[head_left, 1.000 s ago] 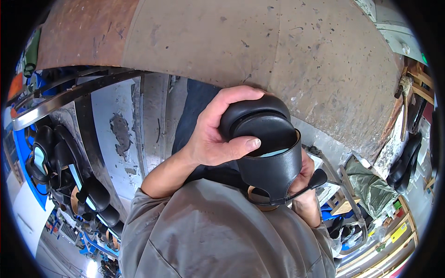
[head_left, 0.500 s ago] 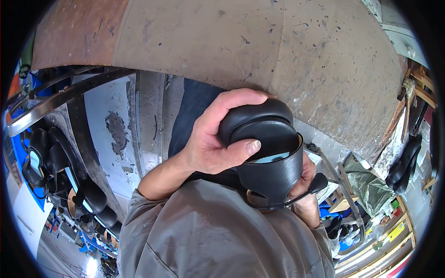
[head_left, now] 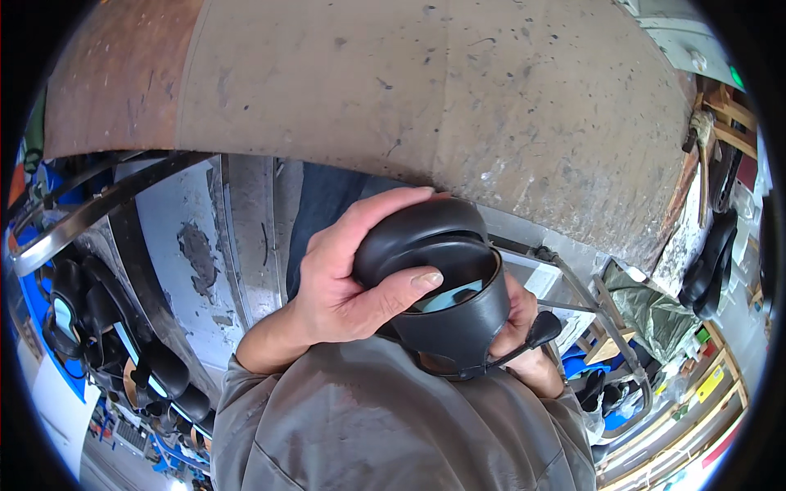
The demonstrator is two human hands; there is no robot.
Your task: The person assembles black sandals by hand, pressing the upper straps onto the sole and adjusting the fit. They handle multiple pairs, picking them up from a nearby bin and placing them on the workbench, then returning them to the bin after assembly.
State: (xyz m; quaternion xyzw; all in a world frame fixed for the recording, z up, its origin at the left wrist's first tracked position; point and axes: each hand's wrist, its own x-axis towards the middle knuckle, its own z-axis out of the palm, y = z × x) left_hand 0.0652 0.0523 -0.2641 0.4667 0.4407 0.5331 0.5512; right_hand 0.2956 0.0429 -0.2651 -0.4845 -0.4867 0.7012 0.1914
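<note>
Head: speckled tabletop (head_left: pixel 327 98), green sheeting (head_left: pixel 651 307), shoe (head_left: pixel 450 329)

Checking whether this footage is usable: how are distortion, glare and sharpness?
Head view, rim: black vignette, lower right washed out; head view, top: the brown worktop shows a bowed edge; head view, centre: soft sheen on the black leather shoe, and the left hand looks sharp.

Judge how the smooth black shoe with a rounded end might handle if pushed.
The smooth black shoe may hold its shape: its curved rim stands uncrumpled. Its thin black strap likely flexes, being so narrow. The rounded end might let it rock.
</note>
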